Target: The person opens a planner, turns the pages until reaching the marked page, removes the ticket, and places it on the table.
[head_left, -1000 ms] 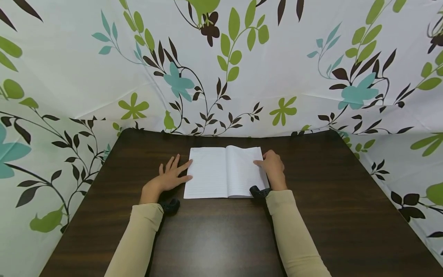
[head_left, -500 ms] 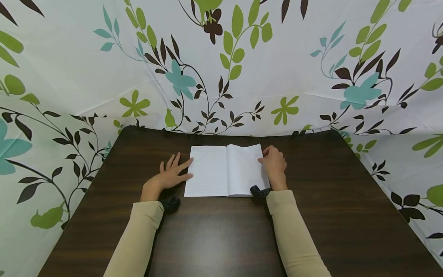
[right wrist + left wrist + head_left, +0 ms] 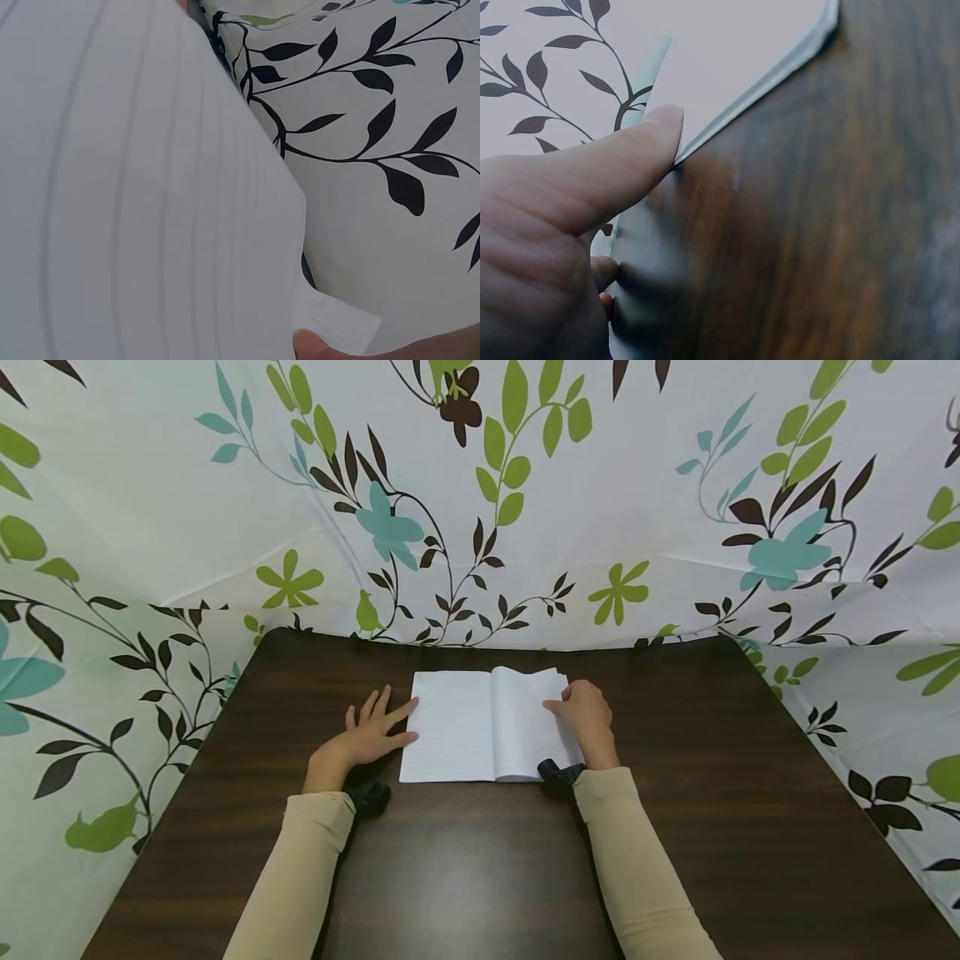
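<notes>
With the open notebook (image 3: 487, 725) lying near the table's (image 3: 750, 827) far edge, the left hand (image 3: 367, 739) pressed flat-fingered on its left margin while the right hand (image 3: 588, 720) pinched a right-hand page, apparently mid-turn, which likely called next for lifting it leftward.

Two long beige sleeves (image 3: 300, 868), close-fitting, run from lower edge of frame up to wrists. Small black device (image 3: 370, 797) strapped at left wrist, another black device (image 3: 558, 772) at right wrist. Left hand (image 3: 367, 739) and right hand (image 3: 588, 718) bare, no gloves.
</notes>
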The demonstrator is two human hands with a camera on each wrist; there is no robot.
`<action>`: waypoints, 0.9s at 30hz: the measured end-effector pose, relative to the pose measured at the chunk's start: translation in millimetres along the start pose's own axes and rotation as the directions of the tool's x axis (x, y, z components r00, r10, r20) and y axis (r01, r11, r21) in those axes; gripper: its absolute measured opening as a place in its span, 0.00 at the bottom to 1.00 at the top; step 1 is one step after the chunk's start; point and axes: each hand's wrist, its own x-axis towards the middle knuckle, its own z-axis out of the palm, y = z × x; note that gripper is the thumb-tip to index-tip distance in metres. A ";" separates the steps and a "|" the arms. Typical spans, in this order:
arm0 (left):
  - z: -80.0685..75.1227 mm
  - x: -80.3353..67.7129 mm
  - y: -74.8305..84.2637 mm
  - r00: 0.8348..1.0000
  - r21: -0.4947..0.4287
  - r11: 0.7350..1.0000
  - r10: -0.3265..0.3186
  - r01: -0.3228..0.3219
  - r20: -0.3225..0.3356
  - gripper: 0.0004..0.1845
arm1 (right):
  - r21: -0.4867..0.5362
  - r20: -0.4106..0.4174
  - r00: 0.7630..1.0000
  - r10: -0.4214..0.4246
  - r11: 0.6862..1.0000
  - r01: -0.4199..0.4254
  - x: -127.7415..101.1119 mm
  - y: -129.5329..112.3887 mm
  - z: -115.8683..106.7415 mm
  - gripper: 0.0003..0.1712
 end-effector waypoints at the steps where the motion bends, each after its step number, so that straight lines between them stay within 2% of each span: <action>1: -0.2 0.1 0.2 1.000 0.004 1.000 0.002 -0.002 -0.001 0.39 | 0.005 -0.004 1.000 0.003 1.000 -0.003 -0.1 -0.4 0.3 0.20; 9: -1.0 0.1 1.5 1.000 0.010 1.000 0.002 -0.002 0.001 0.38 | 0.021 -0.060 0.998 -0.026 0.999 0.028 0.1 -1.0 -0.1 0.12; 14: -1.3 0.0 1.5 1.000 0.008 1.000 -0.002 0.002 0.006 0.39 | 0.002 -0.081 0.996 -0.035 0.999 0.035 2.3 -0.4 -0.6 0.11; 22: -2.0 0.1 0.8 1.000 0.010 1.000 0.000 0.000 0.005 0.39 | 0.007 -0.201 0.977 -0.073 0.997 0.076 2.6 -2.7 -0.2 0.12; 27: -1.8 0.5 0.9 1.000 0.006 1.000 0.001 -0.001 0.007 0.39 | 0.013 -0.211 0.974 -0.088 0.996 0.093 1.8 -1.8 -2.4 0.09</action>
